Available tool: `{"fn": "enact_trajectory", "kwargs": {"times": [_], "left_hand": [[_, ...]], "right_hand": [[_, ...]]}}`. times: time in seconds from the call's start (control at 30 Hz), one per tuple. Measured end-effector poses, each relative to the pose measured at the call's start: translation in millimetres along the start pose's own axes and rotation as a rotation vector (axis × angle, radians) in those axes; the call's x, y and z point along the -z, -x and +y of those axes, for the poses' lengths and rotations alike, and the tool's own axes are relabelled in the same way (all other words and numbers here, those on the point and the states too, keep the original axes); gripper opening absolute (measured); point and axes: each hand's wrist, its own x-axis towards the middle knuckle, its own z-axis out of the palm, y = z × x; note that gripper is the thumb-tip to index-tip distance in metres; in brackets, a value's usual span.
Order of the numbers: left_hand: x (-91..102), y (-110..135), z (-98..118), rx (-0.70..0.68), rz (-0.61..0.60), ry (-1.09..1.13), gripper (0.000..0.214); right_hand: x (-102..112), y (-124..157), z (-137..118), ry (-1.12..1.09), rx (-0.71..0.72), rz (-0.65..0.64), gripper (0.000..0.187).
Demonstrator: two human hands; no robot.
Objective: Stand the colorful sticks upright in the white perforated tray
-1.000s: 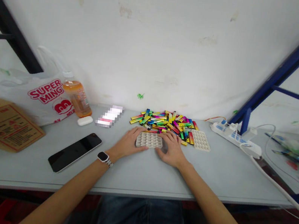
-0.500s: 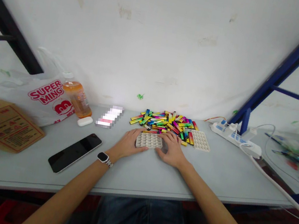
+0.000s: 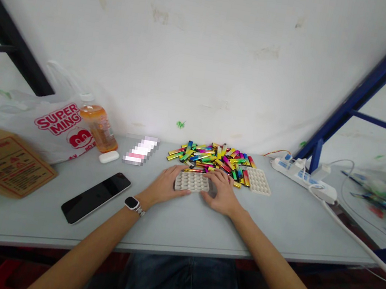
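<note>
A small off-white tray with rows of round cells (image 3: 192,182) lies flat on the table in front of me. My left hand (image 3: 168,183) grips its left side, thumb along the near edge and fingers curled at the far corner. At the right end, my right hand (image 3: 221,192) holds the tray with its thumb at the near corner and its fingers bent over the far side. Just behind both hands spreads a heap of shiny rainbow-coloured sticks that look like lighters (image 3: 209,157). A second tray of the same kind (image 3: 259,182) lies right of the heap, partly under it.
To the left are a black phone (image 3: 96,197), a white earbud case (image 3: 109,156), an orange drink bottle (image 3: 99,126), a plastic bag (image 3: 52,133) and a cardboard box (image 3: 5,162). A power strip (image 3: 303,179) with cables lies at the right, beside a blue metal frame (image 3: 368,90).
The view has shifted very slightly. Both hands stay on the tray in the same place, and the heap looks unchanged.
</note>
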Motion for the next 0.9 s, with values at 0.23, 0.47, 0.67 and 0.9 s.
{"fn": "enact_trajectory", "kwargs": {"times": [0.23, 0.47, 0.67, 0.9], "left_hand": [[1.2, 0.2, 2.6, -0.004, 0.011, 0.047, 0.076], [1.4, -0.2, 2.7, 0.009, 0.001, 0.004, 0.078], [0.2, 0.2, 0.0, 0.010, 0.001, -0.019, 0.080], [1.1, 0.1, 0.0, -0.005, 0.007, 0.004, 0.079]], "right_hand": [[1.7, -0.2, -0.7, -0.006, 0.000, -0.003, 0.052], [0.2, -0.4, 1.1, -0.005, -0.004, 0.003, 0.053], [-0.4, -0.1, 2.1, -0.014, -0.016, 0.004, 0.052], [0.4, -0.1, 2.7, -0.041, -0.027, 0.013, 0.048]]}}
